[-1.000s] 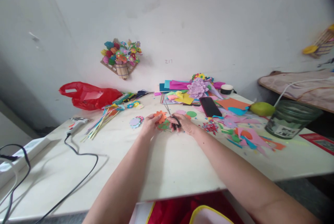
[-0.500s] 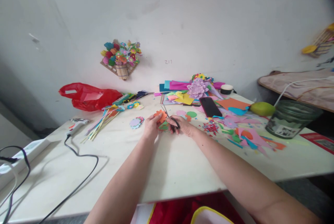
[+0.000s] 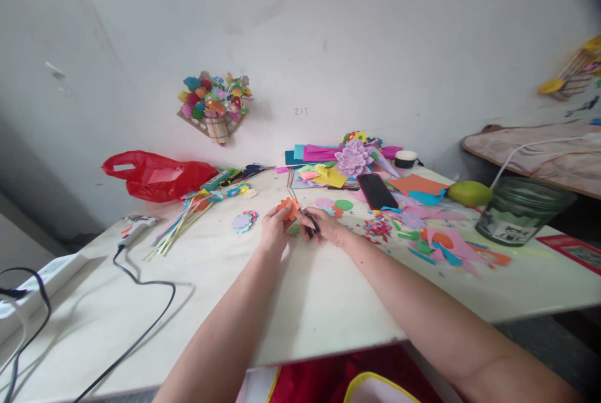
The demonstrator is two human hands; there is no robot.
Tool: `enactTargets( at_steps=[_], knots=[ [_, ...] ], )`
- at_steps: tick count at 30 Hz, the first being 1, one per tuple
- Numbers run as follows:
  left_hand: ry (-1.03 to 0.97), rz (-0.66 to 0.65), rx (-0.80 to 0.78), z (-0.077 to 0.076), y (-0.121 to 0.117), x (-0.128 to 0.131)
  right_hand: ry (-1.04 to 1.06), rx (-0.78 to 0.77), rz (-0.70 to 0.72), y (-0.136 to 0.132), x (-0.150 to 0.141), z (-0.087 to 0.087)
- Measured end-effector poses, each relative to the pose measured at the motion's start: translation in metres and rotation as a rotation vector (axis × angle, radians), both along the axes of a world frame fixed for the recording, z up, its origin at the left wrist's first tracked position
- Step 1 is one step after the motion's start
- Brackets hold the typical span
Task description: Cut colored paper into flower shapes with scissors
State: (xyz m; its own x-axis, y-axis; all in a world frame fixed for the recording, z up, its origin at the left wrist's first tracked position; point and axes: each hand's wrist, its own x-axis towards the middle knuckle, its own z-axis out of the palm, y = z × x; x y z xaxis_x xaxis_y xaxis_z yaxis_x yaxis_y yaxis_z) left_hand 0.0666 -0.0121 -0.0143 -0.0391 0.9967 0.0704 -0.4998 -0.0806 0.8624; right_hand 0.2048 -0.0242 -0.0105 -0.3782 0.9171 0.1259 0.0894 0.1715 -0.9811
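Orange flower cutout (image 3: 288, 208): pinched in the left hand's (image 3: 275, 229) fingertips, at their far right side, so left is the nearer hand. Roundish, no clear long axis. Right hand (image 3: 329, 226) has fingers closed round the black handles of the scissors (image 3: 310, 224), just right of the flower. Scissors' long axis runs away from the person, slanting left; can't tell if blades touch petal. Farther back: purple flower (image 3: 354, 158), then wall (image 3: 323, 77).

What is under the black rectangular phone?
A small blue scrap shows at the near end of the black rectangular phone; anything fully beneath is covered and cannot be seen.
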Motion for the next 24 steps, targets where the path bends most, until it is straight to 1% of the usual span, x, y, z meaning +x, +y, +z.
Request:
enactTargets(
  at_steps=[7,15,24],
  knots=[
    [-0.053,0.048,-0.008,0.000,0.000,0.004,0.023,-0.020,-0.016,-0.003,-0.002,0.003],
    [-0.066,0.080,-0.020,0.002,-0.002,0.007,0.019,-0.015,-0.021,0.001,-0.003,-0.003],
    [-0.107,0.067,0.002,0.002,-0.005,0.011,0.038,-0.027,-0.025,0.001,-0.005,-0.003]
  ],
)
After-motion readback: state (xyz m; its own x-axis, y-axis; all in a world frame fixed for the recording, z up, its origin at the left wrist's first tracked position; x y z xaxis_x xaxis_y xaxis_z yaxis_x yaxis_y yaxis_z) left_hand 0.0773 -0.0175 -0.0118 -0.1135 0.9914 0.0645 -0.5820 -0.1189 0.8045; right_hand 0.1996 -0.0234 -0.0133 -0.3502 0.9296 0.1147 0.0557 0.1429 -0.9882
